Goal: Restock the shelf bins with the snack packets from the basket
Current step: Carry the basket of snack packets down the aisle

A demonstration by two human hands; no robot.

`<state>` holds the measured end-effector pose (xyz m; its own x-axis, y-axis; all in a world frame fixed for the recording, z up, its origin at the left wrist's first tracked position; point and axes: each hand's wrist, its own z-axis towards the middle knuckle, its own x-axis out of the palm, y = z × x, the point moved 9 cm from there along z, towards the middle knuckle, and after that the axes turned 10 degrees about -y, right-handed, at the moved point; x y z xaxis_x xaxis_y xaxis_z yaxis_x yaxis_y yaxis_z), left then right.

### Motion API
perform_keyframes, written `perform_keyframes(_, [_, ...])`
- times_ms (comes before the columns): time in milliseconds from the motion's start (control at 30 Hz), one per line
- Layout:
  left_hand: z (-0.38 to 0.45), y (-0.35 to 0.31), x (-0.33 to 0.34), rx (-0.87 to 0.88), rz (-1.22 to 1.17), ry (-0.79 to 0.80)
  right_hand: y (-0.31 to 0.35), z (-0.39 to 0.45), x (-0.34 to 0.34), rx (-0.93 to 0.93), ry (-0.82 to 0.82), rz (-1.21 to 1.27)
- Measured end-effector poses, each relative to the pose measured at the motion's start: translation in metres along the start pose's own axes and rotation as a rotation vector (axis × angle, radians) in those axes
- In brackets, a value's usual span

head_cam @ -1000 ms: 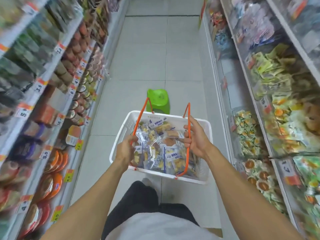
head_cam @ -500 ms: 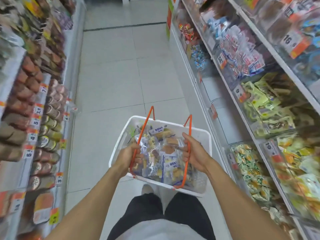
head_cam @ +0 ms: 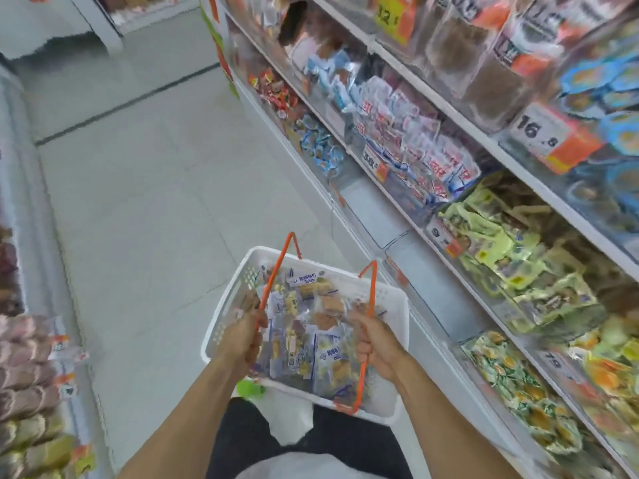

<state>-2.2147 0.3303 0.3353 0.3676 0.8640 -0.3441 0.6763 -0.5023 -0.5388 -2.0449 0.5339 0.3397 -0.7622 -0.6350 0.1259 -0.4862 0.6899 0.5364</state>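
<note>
I carry a white plastic basket (head_cam: 387, 299) in front of my waist, full of clear snack packets (head_cam: 311, 340) with blue-and-white labels. My left hand (head_cam: 242, 335) grips the left orange handle (head_cam: 273, 274). My right hand (head_cam: 375, 344) grips the right orange handle (head_cam: 370, 288). The shelf bins (head_cam: 501, 257) of clear plastic run along the right side, filled with green, yellow and red-and-white packets. An empty-looking clear bin (head_cam: 377, 216) sits on the lower shelf just beyond the basket.
Shelving with packaged goods (head_cam: 27, 357) lines the left side of the aisle. Grey floor tiles (head_cam: 155, 202) stretch ahead between the two racks. A green stool (head_cam: 250, 388) peeks out under the basket. Price tags (head_cam: 539, 133) hang along the right shelf edges.
My view has swung to the right and up toward the right-hand shelves. The basket stays held by both handles and now sits closer to the right rack; the green stool is now beneath it.
</note>
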Motion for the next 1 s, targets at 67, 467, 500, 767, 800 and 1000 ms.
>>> perform_keyframes(67, [0.025, -0.01, 0.014, -0.081, 0.061, -0.002, 0.004, 0.025, -0.002, 0.043, -0.071, -0.036])
perform_keyframes(467, [0.188, -0.102, 0.087, -0.148, 0.564, 0.177, -0.034, 0.113, -0.022, 0.241, -0.794, 0.232])
perform_keyframes(500, [0.198, -0.113, 0.095, -0.125, 0.599, 0.176, -0.04, 0.118, -0.024, 0.241, -0.877, 0.243])
perform_keyframes(767, [0.289, -0.117, 0.159, 0.119, 0.74, 0.137, -0.09, 0.164, -0.05, 0.22, -1.097, 0.273])
perform_keyframes(800, [0.298, -0.111, 0.166, 0.142, 0.763, 0.136, -0.098, 0.17, -0.057, 0.205, -1.117, 0.271])
perform_keyframes(1000, [0.363, -0.062, 0.206, 0.287, 0.806, 0.152, -0.154, 0.231, -0.081, 0.183, -1.158, 0.137])
